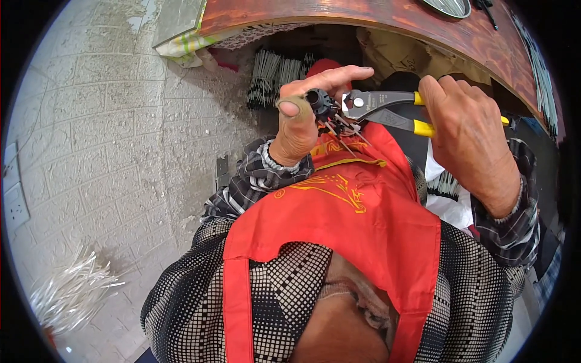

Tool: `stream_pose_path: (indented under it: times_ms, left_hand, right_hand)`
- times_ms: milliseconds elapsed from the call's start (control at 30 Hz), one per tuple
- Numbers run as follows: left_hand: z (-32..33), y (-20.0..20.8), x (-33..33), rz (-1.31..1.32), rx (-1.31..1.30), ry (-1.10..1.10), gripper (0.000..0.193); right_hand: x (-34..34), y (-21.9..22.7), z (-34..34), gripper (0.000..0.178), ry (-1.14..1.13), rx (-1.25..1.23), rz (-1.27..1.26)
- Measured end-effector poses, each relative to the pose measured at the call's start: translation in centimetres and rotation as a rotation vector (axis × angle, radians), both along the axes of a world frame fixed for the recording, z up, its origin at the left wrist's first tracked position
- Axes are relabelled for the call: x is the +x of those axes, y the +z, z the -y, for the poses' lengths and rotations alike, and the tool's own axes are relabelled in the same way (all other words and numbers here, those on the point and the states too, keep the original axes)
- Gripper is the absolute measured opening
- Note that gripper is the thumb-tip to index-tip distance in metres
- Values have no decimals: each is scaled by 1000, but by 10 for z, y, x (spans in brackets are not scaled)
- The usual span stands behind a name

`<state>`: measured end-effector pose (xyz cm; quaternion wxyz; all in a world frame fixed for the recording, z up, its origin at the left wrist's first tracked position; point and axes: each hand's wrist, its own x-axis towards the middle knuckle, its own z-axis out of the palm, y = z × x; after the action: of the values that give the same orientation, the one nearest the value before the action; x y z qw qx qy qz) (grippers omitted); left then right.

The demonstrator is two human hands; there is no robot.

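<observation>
Yellow-handled pliers [368,101] lie crosswise above the red apron [387,224], long axis left to right, head pointing left toward a black cylindrical part [325,109]. The right hand's [469,124] grip is closed around the handles. The left hand [299,127] grips the black part, hollow end facing far left. A reddish-brown tabletop [363,12] curves across the far side.

R hand [467,124]: fingertips hidden; rnd. item [451,6] cut off @ top; pliers [387,98] txt too sm.
</observation>
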<state>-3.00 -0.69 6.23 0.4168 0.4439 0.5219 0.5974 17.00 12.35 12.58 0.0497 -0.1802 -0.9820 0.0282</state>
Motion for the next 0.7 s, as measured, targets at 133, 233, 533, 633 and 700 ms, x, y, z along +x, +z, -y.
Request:
stream_pose_path:
  times_ms: [133,233,533,633,700]
  left_hand:
    - [0,-4,4,43,3,46,121]
    - [2,-2,4,61,-2,70,121]
    - [1,-2,0,17,0,58,118]
    - [3,-4,0,31,-3,45,118]
    - [4,-5,1,88,-22,29,117]
  right_hand:
    - [-1,1,-1,16,53,73,43]
    - [-3,-2,2,19,25,59,48]
    - [-6,-5,11,42,-42,35,22]
    - [-7,-5,10,48,-36,73,-4]
    - [-8,-5,10,51,-32,94,-17]
